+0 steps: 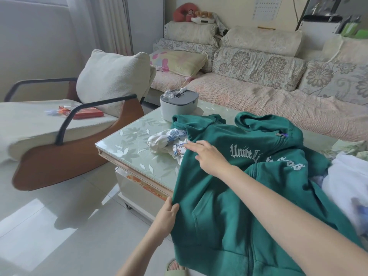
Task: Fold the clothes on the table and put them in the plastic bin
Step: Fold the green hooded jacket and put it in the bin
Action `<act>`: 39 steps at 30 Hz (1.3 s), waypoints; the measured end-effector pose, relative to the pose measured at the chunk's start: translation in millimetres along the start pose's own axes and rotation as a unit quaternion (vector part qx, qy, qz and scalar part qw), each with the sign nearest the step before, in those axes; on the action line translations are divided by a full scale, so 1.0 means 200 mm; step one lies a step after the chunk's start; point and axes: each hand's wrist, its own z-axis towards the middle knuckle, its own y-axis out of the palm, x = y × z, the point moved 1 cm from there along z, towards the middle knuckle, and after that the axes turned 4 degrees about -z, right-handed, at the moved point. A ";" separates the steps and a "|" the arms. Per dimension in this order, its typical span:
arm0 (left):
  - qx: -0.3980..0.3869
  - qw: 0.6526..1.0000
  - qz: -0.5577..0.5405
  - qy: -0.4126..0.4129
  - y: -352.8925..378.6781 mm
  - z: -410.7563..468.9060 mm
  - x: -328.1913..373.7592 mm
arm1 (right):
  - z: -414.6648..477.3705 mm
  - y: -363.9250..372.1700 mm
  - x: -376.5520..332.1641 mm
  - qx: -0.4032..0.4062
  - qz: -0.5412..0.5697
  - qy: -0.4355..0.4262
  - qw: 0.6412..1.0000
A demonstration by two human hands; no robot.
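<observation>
Long floral-covered sofa (258,92) runs across the back of the room, an armchair (59,126) with a pale cushion (113,78) sits off to my left, pale tiled floor (39,226) below. In front of me is the glass-topped table (135,144) with its leaf pattern. Spread over the table's near side is the green hoodie (249,186), front up, white lettering across the chest, hood bunched at the far end, hem hanging off the edge toward me. A heap of white clothes (348,176) lies at its right, and a white floral garment (169,142) is crumpled at its left, partly tucked under it. Beyond that stands a white container with a grey lid (179,104). My right hand (209,156) lies flat on the hoodie, fingers stretched toward the floral piece. My left hand (167,214) pinches the hoodie's side edge at the table's rim.
</observation>
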 end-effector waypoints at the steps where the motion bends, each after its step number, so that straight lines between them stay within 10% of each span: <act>1: 0.003 1.000 0.025 0.006 -0.01 0.01 -0.01 | 0.03 0.00 0.00 -0.029 -0.024 -0.002 0.999; 17: 0.087 0.989 0.088 0.085 0.01 0.21 0.10 | 0.37 -0.05 0.04 -0.052 -0.222 -0.016 0.974; 24: 0.162 0.968 0.173 0.085 -0.05 0.22 0.10 | 0.41 -0.03 0.09 0.157 -0.126 0.025 0.979; 28: 0.170 0.946 0.251 0.112 -0.01 0.22 0.14 | 0.32 0.10 0.16 -0.055 0.001 0.066 0.996; 31: 0.209 0.902 0.302 0.227 0.01 0.22 0.16 | 0.20 0.06 0.19 -0.045 0.106 0.037 0.993; 39: -0.006 0.825 0.414 0.386 0.47 0.39 0.37 | -0.41 -0.20 0.81 0.074 0.051 0.224 0.970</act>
